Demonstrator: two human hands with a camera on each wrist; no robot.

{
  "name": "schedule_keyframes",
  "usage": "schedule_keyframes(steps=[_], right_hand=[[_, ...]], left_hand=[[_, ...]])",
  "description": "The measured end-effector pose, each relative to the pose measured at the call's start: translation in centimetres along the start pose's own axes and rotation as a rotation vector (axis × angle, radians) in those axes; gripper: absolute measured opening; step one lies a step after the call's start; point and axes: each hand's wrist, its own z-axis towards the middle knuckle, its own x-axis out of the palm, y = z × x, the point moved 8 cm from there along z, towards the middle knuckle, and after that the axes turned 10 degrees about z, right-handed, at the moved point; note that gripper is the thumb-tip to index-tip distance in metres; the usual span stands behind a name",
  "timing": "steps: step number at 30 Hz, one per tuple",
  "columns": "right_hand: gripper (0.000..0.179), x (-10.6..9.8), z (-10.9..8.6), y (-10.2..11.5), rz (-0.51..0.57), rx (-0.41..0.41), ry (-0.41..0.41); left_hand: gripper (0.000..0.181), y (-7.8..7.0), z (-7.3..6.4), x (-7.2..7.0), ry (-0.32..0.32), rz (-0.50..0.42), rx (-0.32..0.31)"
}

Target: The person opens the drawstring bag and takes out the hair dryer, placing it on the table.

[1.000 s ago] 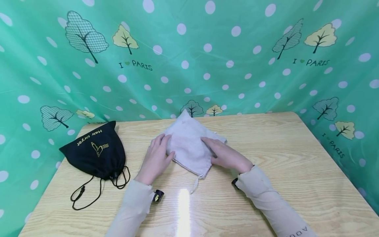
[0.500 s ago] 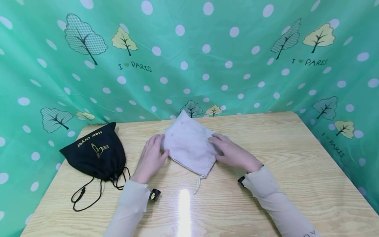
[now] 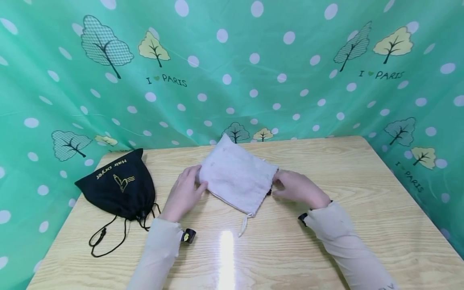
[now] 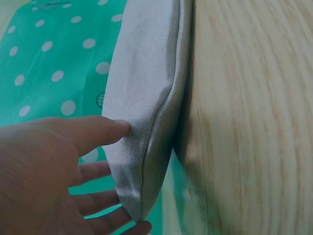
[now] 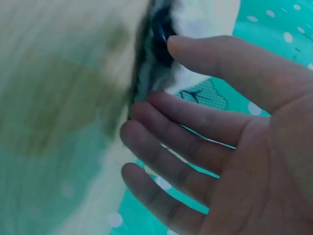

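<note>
A pale grey cloth drawstring bag point(image 3: 237, 175) lies on the table with something bulky inside, its white cord point(image 3: 245, 224) hanging from the near corner. My left hand point(image 3: 184, 192) holds the bag's left corner, thumb point(image 4: 115, 129) on the cloth and fingers behind the corner. At the bag's mouth on the right is my right hand point(image 3: 298, 188), fingers loosely bent and spread. Its thumb tip point(image 5: 177, 46) is right at a glossy black thing point(image 5: 163, 34) showing in the opening. Most of that black thing is hidden by the bag.
A black drawstring pouch point(image 3: 121, 185) marked "Hair Dryer" lies at the table's left, its loose cords point(image 3: 108, 253) trailing toward the front. A green dotted curtain point(image 3: 232, 60) hangs behind and beside the wooden table point(image 3: 362, 229).
My right hand has moved right, off the top of the bag to its mouth. The bag's right edge now shows, with a bit of black at it. My left hand shifted slightly left.
</note>
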Motion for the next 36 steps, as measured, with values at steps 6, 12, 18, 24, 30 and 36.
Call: schedule_keyframes(steps=[6,12,18,24,30,36], right_hand=[[0.027,0.7,0.5,0.6,-0.008,-0.082,-0.069],[0.027,0.7,0.8,0.7,-0.010,-0.094,-0.109],[0.020,0.7,1.1,0.8,0.047,-0.097,-0.121],[0.017,0.7,1.5,0.9,0.068,-0.079,-0.133],[0.012,0.7,1.7,0.7,0.083,-0.070,-0.133],[0.012,0.8,1.8,0.5,0.097,-0.071,-0.126]], left_hand=[[0.055,-0.3,0.0,-0.1,-0.003,0.011,0.002],[0.047,-0.2,0.2,-0.2,-0.021,0.010,0.013],[0.044,0.7,0.4,-0.5,-0.077,0.002,0.044],[0.040,0.8,0.3,-0.8,-0.126,0.009,0.079],[0.034,0.8,0.4,-1.0,-0.154,-0.006,0.088],[0.033,1.0,0.4,-0.9,-0.157,-0.021,0.087]])
